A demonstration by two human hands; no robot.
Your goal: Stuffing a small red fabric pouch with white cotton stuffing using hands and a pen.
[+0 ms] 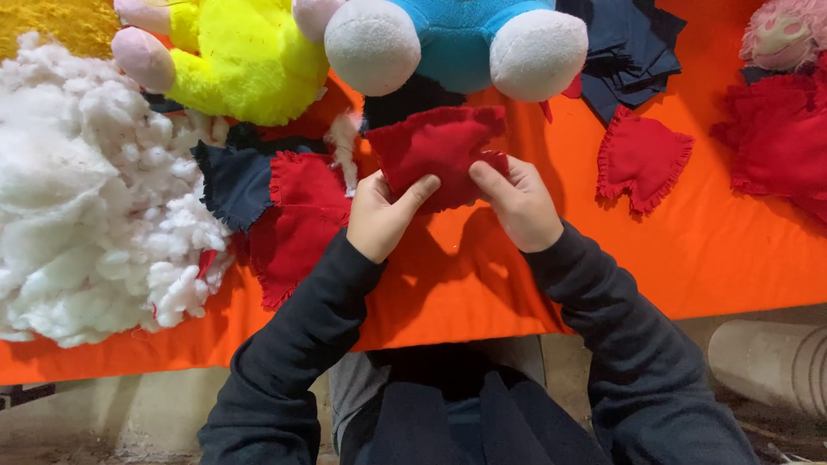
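A red fabric piece [435, 146] with frayed edges is held just above the orange tablecloth [715, 250] by both hands. My left hand [383, 215] grips its lower left edge, thumb on top. My right hand [517, 202] pinches its lower right edge. Dark sleeves cover both arms.
A big heap of white stuffing [82, 189] lies at left. Red pieces [293, 220] and a navy piece [233, 181] lie beside it. A yellow plush toy [237, 56] and a blue plush toy [457, 39] sit at the back. More red pieces [642, 159] and navy cloth [629, 47] lie right.
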